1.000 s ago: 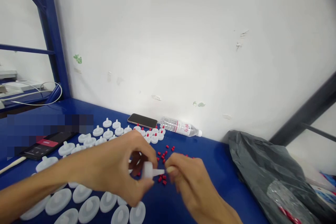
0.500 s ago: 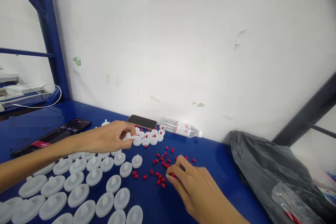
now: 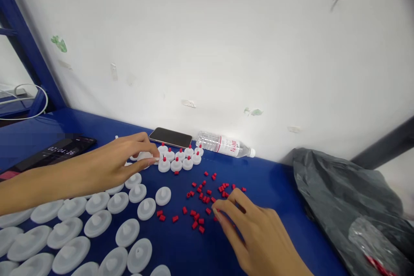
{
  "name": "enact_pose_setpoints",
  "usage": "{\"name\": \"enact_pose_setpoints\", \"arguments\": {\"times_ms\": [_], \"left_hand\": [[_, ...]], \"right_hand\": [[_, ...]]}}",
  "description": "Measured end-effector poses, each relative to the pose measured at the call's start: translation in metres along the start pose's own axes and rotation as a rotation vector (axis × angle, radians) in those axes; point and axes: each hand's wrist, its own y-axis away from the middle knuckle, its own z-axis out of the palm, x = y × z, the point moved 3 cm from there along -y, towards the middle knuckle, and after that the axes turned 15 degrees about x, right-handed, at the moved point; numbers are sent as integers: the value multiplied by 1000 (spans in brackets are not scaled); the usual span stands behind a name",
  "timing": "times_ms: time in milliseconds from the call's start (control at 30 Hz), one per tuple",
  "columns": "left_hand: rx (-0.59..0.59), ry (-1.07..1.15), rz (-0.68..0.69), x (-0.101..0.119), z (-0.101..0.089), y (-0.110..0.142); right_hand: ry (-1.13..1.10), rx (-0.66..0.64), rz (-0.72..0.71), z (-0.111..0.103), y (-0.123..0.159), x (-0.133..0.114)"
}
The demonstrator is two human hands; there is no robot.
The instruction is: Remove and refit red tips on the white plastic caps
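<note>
The left hand (image 3: pixel 119 155) grips 1 white spout lid (image 3: pixel 144 155) between its fingers, just left of a cluster of red-tipped lids (image 3: pixel 176 165). The right hand (image 3: pixel 255 226) has bent fingers at the scattered red caps (image 3: pixel 195 225); whether they pinch 1, I cannot tell. Uncapped lids (image 3: pixel 127 232) cover the blue table's (image 3: pixel 181 250) near left. Behind the cluster lie a smartphone (image 3: pixel 171 137) and a clear plastic bottle (image 3: pixel 226 145).

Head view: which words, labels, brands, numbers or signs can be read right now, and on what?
"02:04:26", on the left phone's screen, its last digits slightly soft.
Red lettering on the bottle label: too blurred to read.
Dark phone by the wall: no text visible.
</note>
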Motion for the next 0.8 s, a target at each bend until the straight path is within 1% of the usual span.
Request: {"name": "enact_pose_setpoints", "arguments": {"times_ms": [100, 167, 233, 300, 433, 533, 600, 667, 800], "left_hand": [[57, -13, 15, 4, 4, 2], [82, -32, 10, 6, 6, 3], [73, -61, -2, 8, 8, 4], [52, -85, -13, 10, 10, 4], [42, -52, -13, 11, 10, 3], [26, -95, 45, 4, 15, 4], [5, -160, 68, -4, 22, 7], [-9, -204, 79, -11, 28, 9], [-55, -243, 78, -12, 34, 11]], "right_hand": [[-28, 57, 37, -6, -6, 3], [-28, 97, 69, -9, -14, 5], [-5, 106, 87, -10, -28, 10], [36, 71, 96, -7, -46, 15], [133, -109, 130, 9, -85, 27], [197, -229, 153, 26, -110, 31], [218, -258, 149, 37, -122, 31], [221, -260, 137, 47, -131, 30], [208, -272, 117, 65, -140, 31]]}}
